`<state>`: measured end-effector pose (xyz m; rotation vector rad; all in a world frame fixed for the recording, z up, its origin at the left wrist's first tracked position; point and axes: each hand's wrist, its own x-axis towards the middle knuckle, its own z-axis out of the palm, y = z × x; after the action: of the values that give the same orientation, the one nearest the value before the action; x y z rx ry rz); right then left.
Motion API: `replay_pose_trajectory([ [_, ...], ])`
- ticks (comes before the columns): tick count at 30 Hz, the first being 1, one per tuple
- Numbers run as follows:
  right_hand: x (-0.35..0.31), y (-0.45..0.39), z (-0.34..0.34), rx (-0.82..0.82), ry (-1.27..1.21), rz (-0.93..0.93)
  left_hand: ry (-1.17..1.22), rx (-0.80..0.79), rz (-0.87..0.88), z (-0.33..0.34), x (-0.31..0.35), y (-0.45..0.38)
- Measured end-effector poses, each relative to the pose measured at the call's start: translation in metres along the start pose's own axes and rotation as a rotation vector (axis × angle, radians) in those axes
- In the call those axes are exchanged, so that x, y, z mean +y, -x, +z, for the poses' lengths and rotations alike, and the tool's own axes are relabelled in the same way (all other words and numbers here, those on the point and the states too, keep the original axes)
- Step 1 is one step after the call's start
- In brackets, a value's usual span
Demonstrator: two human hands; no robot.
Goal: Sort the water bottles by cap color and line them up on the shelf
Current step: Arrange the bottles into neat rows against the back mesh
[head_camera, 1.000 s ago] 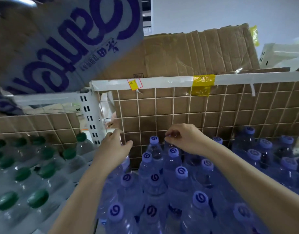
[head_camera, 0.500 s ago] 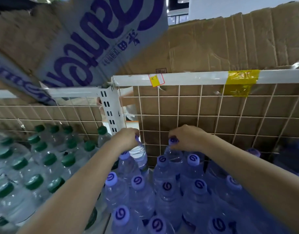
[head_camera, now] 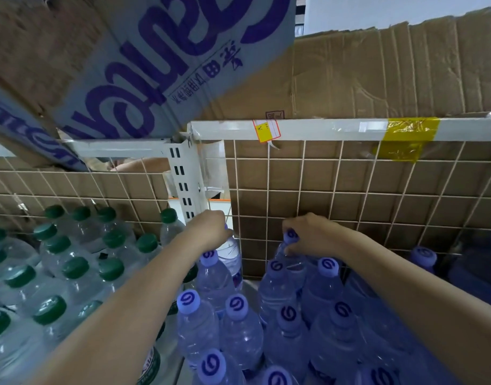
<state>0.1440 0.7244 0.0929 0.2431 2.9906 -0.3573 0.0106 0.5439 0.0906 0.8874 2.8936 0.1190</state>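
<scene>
Several purple-capped water bottles stand in rows on the shelf in front of me. Green-capped bottles fill the section to the left. My left hand grips the top of a purple-capped bottle at the back of the left purple row, beside the white upright; its cap is hidden under my fingers. My right hand pinches the neck of another purple-capped bottle at the back by the wire grid.
A white wire grid backed with brown cardboard closes the shelf behind the bottles. A slotted white upright divides the two sections. A white rail with yellow tape runs above. A printed carton hangs overhead at left. More purple bottles stand at right.
The view has closed in on the back of the shelf. Both hands have settled lower onto the tops of the two rear purple-capped bottles and hold them there.
</scene>
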Motion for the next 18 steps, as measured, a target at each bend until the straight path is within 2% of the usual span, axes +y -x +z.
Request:
replay_pose_trajectory([
  [8, -0.013, -0.003, 0.0, 0.062, -0.028, 0.041, -0.053, -0.005, 0.062, 0.004, 0.001, -0.008],
  [13, -0.034, -0.017, -0.005, 0.156, -0.054, 0.106, -0.047, 0.017, 0.06, 0.007, -0.003, -0.008],
  [18, -0.055, -0.035, 0.005, 0.107, -0.045, 0.162, -0.027, 0.013, 0.057, 0.01, -0.005, -0.009],
])
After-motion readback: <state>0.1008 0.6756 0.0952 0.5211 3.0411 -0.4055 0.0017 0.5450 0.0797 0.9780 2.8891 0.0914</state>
